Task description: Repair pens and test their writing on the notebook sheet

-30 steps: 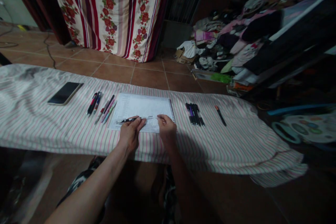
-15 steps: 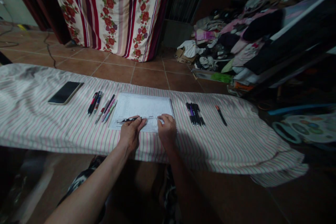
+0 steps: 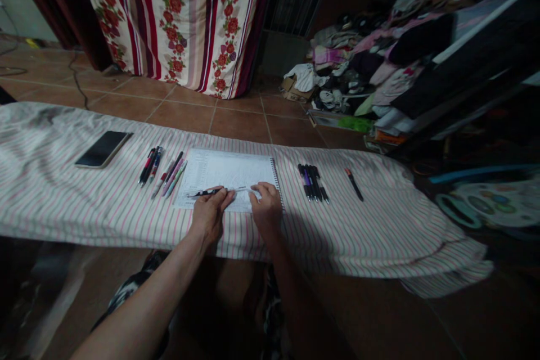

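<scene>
My left hand [image 3: 210,208] is closed around a black pen [image 3: 205,193], held nearly level just above the spiral notebook [image 3: 232,164]. From its right end a thin pale section [image 3: 240,188] points towards my right hand [image 3: 267,205]. The right thumb and fingers are pinched together at the tip of that section. Whatever sits between them is too small and blurred to name. The notebook's open page carries faint print or writing, and its black spiral runs down the right side.
Left of the notebook lie several coloured pens [image 3: 172,176], several darker pens [image 3: 151,166] and a phone [image 3: 103,149]. Several black and purple pens [image 3: 313,183] and a black pen with an orange end [image 3: 354,184] lie to the right. A striped cloth [image 3: 379,230] covers the table.
My right hand has shifted slightly left, closer to the left hand along the pen. The left hand keeps its hold on the pen. The camera view has drifted slightly.
</scene>
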A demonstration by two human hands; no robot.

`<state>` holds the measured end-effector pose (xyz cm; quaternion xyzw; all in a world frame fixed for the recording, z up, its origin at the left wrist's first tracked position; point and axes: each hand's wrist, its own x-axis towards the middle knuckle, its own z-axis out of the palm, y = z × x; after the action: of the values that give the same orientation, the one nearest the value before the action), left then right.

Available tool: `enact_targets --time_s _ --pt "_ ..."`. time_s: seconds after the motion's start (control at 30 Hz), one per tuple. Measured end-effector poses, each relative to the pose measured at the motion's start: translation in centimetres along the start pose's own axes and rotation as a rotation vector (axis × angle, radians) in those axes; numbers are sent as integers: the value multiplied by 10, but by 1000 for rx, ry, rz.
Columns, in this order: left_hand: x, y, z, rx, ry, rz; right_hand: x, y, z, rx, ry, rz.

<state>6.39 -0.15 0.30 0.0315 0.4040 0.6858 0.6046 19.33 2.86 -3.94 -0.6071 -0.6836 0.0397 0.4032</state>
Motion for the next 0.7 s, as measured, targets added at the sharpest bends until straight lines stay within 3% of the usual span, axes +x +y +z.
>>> enact_targets --time_s 0.5,0.7 --pt "0 0 1 9 -5 6 -1 0 -1 -21 -33 -12" --pt "0 0 0 20 -1 5 6 3 -7 -101 26 9"
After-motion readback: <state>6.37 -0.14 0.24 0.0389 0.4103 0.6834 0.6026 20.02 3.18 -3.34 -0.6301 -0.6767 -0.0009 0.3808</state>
